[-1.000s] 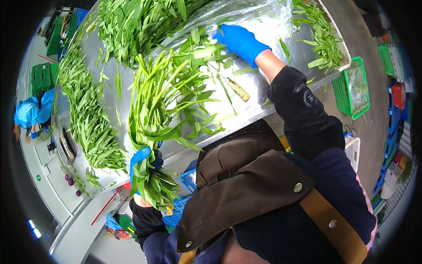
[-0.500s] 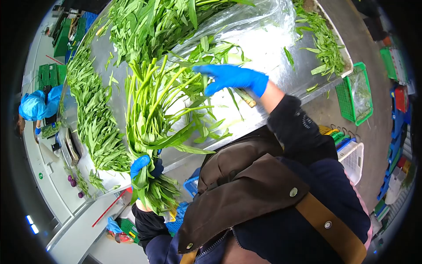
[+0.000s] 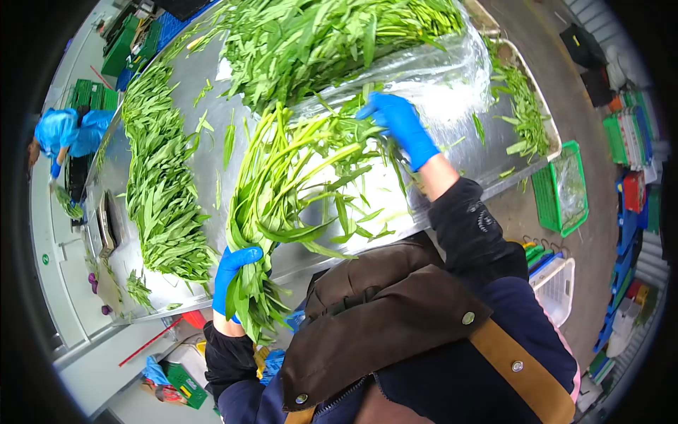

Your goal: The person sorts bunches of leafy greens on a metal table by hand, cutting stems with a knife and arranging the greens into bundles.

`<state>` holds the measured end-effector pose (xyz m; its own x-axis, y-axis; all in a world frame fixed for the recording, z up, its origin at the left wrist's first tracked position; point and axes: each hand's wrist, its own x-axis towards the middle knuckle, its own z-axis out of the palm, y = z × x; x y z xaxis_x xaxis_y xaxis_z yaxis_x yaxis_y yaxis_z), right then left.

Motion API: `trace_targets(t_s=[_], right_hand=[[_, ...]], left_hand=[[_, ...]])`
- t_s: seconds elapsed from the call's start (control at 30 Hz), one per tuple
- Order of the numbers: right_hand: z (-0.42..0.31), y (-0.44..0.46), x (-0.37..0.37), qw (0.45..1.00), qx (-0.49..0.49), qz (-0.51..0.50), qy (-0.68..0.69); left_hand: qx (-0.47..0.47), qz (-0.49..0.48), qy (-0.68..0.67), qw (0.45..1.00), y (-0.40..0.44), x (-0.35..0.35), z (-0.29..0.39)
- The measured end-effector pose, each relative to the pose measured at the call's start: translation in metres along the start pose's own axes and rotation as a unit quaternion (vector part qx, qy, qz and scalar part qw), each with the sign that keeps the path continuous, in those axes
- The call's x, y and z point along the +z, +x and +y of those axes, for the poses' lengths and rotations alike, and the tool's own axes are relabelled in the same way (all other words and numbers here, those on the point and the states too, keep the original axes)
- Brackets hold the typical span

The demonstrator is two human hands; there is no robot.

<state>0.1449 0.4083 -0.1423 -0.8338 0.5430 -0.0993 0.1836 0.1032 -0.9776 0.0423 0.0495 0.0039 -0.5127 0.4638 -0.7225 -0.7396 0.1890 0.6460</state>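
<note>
No readable text, sleeve print illegible

Metal table; leaf row; leafy heap; loose leaves; plastic

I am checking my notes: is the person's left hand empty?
No, the left hand is closed around a bunch of leafy greens.

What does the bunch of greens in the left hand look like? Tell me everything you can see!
The bunch of greens has many long, pale green stems and narrow, pointed, darker leaves. They look fresh and smooth. The left hand, in a blue glove, grips it near the leafy end. The stem ends spread loosely over the shiny metal table, pointing away from the person. Leaves hang below the hand, past the table's edge. I can't see any tie.
</note>
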Motion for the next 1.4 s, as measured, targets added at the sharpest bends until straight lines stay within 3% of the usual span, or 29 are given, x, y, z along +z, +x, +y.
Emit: trace_targets(t_s=[0.07, 0.1, 0.13, 0.2, 0.23, 0.27, 0.3, 0.33, 0.4, 0.43, 0.47, 0.5, 0.57, 0.6, 0.67, 0.7, 0.77, 0.83, 0.9, 0.97, 1.0, 1.03, 1.07, 1.1, 1.17, 1.23, 1.3, 1.37, 1.4], right_hand=[[-0.017, 0.009, -0.011, 0.993, -0.007, -0.04, 0.107], [-0.018, 0.004, 0.003, 0.977, -0.137, -0.05, 0.157], [-0.052, -0.009, 0.014, 0.985, -0.107, -0.116, 0.068], [-0.073, -0.015, 0.046, 0.979, -0.074, -0.184, 0.04], [-0.068, -0.013, 0.059, 0.969, -0.129, -0.209, 0.028], [-0.073, -0.011, 0.056, 0.967, 0.079, -0.236, 0.058], [-0.061, -0.008, 0.057, 0.992, -0.042, -0.115, -0.036], [-0.04, 0.007, 0.037, 0.984, -0.001, -0.124, 0.129], [-0.015, 0.027, 0.003, 0.97, 0.061, -0.101, 0.213], [-0.011, 0.031, 0.001, 0.986, 0.074, -0.074, 0.132], [-0.013, 0.025, 0.019, 0.977, 0.108, -0.069, -0.171], [-0.012, -0.004, 0.025, 0.9, -0.032, -0.033, -0.433], [-0.044, -0.015, 0.052, 0.876, -0.052, -0.016, -0.478], [-0.041, -0.023, 0.071, 0.895, -0.124, 0.038, -0.426], [-0.028, -0.045, 0.123, 0.902, -0.193, 0.042, -0.384], [-0.01, -0.056, 0.153, 0.933, -0.18, 0.017, -0.312], [0.009, -0.082, 0.208, 0.943, -0.19, -0.122, -0.244], [0.039, -0.103, 0.263, 0.887, -0.329, -0.215, -0.242], [0.021, -0.108, 0.281, 0.847, -0.369, -0.307, -0.228], [0.061, -0.081, 0.311, 0.843, -0.404, -0.276, -0.225], [0.058, -0.055, 0.299, 0.873, -0.356, -0.297, -0.151], [0.056, -0.037, 0.289, 0.886, -0.322, -0.22, -0.25], [0.064, -0.014, 0.275, 0.966, -0.189, -0.14, -0.108], [0.072, 0.013, 0.253, 0.93, -0.286, 0.006, -0.231], [0.08, 0.038, 0.206, 0.925, -0.205, 0.078, -0.311], [0.082, 0.043, 0.169, 0.889, -0.176, 0.105, -0.41], [0.072, 0.033, 0.151, 0.891, -0.16, 0.085, -0.417], [0.065, 0.027, 0.14, 0.891, -0.164, 0.071, -0.418], [0.064, 0.021, 0.136, 0.894, -0.165, 0.054, -0.414]], left_hand=[[0.007, -0.017, 0.002, 1.0, 0.002, -0.014, 0.001], [0.008, -0.016, -0.007, 1.0, 0.006, -0.022, -0.001], [-0.004, -0.021, -0.003, 1.0, 0.009, -0.03, -0.004], [-0.012, -0.025, -0.007, 1.0, 0.011, -0.028, -0.004], [-0.008, -0.022, -0.015, 1.0, 0.011, -0.022, -0.003], [-0.001, -0.027, -0.014, 1.0, 0.01, -0.025, -0.004], [0.0, -0.024, -0.014, 1.0, 0.009, -0.029, -0.005], [0.004, -0.016, -0.017, 1.0, 0.005, -0.036, -0.006], [0.018, 0.007, -0.027, 0.999, 0.0, -0.049, -0.008], [0.019, 0.032, -0.032, 0.999, -0.004, -0.053, -0.009], [0.025, 0.05, -0.024, 0.998, -0.006, -0.061, -0.012], [0.059, 0.061, -0.036, 0.996, -0.008, -0.062, -0.013], [0.065, 0.103, -0.079, 0.989, -0.016, -0.069, -0.011], [0.06, 0.138, -0.082, 0.985, -0.021, -0.071, -0.008], [0.094, 0.155, -0.133, 0.974, -0.026, -0.083, -0.008], [0.102, 0.168, -0.153, 0.968, -0.027, -0.089, -0.006], [0.12, 0.08, -0.155, 0.977, -0.027, -0.112, -0.004], [0.115, 0.077, -0.132, 0.982, -0.028, -0.133, -0.001], [0.121, 0.141, -0.116, 0.976, -0.029, -0.134, 0.004], [0.104, 0.131, -0.124, 0.978, -0.027, -0.148, 0.003], [0.104, 0.079, -0.141, 0.981, -0.025, -0.152, 0.003], [0.108, 0.044, -0.148, 0.982, -0.022, -0.157, 0.002], [0.102, 0.056, -0.125, 0.985, -0.02, -0.166, 0.001], [0.096, 0.067, -0.102, 0.988, -0.018, -0.173, 0.0], [0.112, 0.119, -0.084, 0.983, -0.016, -0.16, 0.008], [0.085, 0.075, 0.035, 0.993, -0.003, -0.181, 0.02], [0.203, 0.079, 0.169, 0.961, 0.015, -0.181, 0.027], [0.223, -0.006, 0.354, 0.908, 0.027, -0.181, 0.049], [0.239, -0.045, 0.323, 0.914, 0.036, -0.175, 0.053]])
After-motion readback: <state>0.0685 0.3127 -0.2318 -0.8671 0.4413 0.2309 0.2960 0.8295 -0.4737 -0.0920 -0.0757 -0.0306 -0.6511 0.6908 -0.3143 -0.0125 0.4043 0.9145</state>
